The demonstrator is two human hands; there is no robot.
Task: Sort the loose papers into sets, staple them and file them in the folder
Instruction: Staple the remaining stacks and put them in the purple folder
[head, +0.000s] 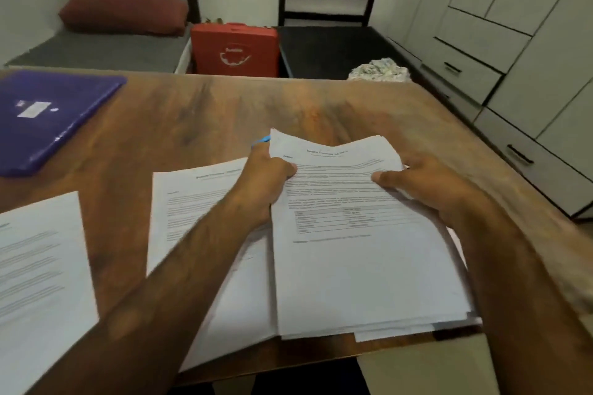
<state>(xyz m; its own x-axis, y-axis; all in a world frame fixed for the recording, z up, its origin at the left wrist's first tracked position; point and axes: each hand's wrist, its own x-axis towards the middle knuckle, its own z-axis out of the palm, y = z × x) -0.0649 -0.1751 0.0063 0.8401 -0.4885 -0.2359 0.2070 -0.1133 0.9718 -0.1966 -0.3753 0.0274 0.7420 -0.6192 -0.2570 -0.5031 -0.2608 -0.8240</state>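
Observation:
A stack of printed white papers [359, 266] lies on the wooden table [192, 112], right of centre, its far end lifted. My left hand [263, 179] pinches the stack's upper left edge. My right hand [426, 186] grips its upper right edge, thumb on top. A second set of papers [199, 202] lies just left, partly under my left forearm. A third set [38, 266] sits at the left edge. A purple folder [48, 115] lies shut at the far left. A small blue thing [264, 139], mostly hidden, peeks out behind my left hand.
Beyond the table stand two dark chairs, one with a red cushion [123, 11], and a red case [236, 50] on the floor between them. A crumpled cloth [380, 69] sits at the far right edge. White cabinets [513, 42] line the right side.

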